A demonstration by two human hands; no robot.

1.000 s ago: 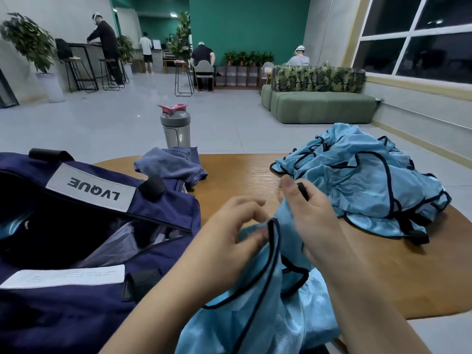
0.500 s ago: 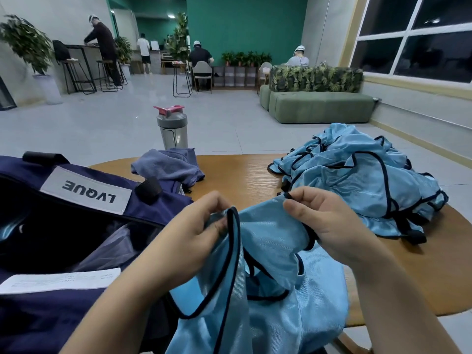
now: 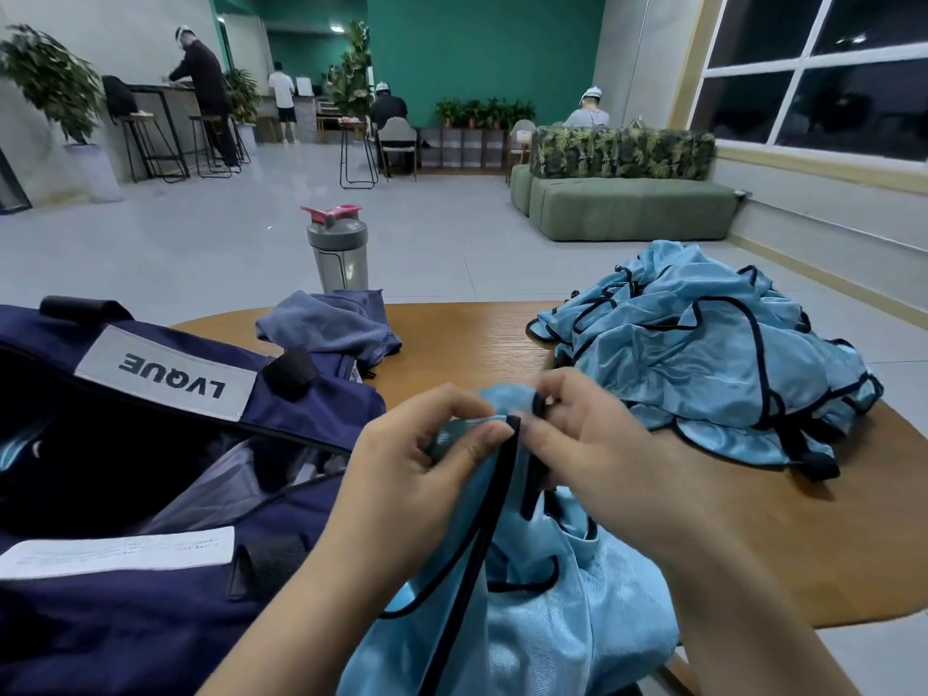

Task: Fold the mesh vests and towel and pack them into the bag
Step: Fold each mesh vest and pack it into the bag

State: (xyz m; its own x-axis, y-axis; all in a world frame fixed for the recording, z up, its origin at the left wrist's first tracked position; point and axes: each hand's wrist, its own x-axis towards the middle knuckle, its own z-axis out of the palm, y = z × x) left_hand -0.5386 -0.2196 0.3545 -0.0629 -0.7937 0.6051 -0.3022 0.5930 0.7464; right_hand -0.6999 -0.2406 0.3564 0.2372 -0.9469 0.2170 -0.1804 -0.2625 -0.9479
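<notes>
The round wooden surface point(image 3: 502, 339) carried everything, and the navy bag point(image 3: 150, 620) took up most of its near left side, mouth gaping toward the person, presumably so folded pieces could drop straight in; something pale blue showed deep inside, though I couldn't tell what. To the right of the bag, across a stretch of bare wood, sat the heap of mesh vests point(image 3: 703, 359), light blue with dark piping, tangled and plainly not yet folded. Just beside the bag's near right edge hung the one vest point(image 3: 527, 620) being worked, its body drooping off the surface edge while its top was drawn up between both hands. The left hand point(image 3: 417, 474) pinched the dark trim with curled fingers point(image 3: 494, 434), and the right hand point(image 3: 597, 449) pinched the matching edge close against it, as if lining up the shoulders for a fold. Behind the bag, touching its far flap, lay the crumpled blue-grey towel point(image 3: 331, 329), still to be folded. Beyond the towel stood a grey shaker bottle point(image 3: 339, 253). Nothing blocked the way into the bag.
</notes>
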